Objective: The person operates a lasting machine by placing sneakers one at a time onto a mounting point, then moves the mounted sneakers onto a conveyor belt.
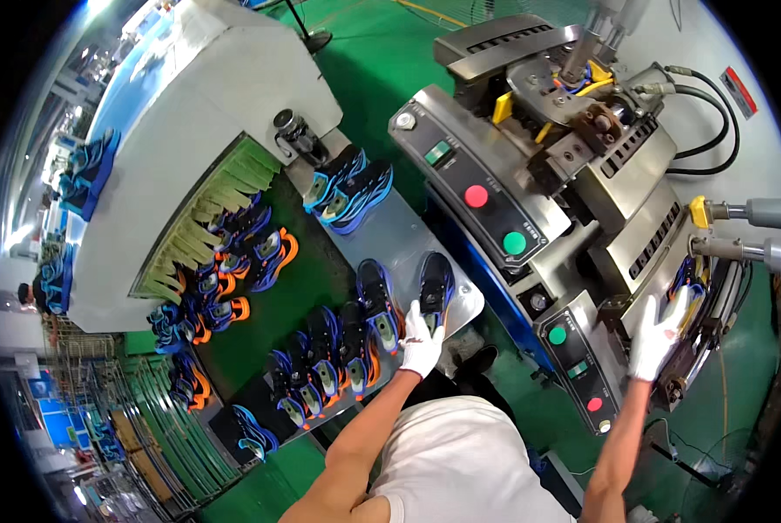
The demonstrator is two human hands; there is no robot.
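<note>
My left hand point(421, 347), in a white glove, is closed around the near end of a black and blue sneaker point(436, 283) at the right end of a grey metal shelf point(408, 240). To its left stands another dark sneaker point(375, 292) with an orange and blue sole. On the right, my gloved right hand point(652, 344) has its fingers spread beside the machine. Close to its fingertips, a shoe point(688, 277) with blue and yellow parts sits in the machine's lower right station, partly hidden by metal parts; whether the fingers touch it, I cannot tell.
A steel press machine point(630, 218) with two button panels point(477, 196) fills the right side. Several sneakers point(325, 349) line the shelf; more lie on the dark conveyor point(277, 322) before a fringed opening point(199, 218). A dark bottle point(299, 135) and a blue sneaker pair point(351, 192) stand further back.
</note>
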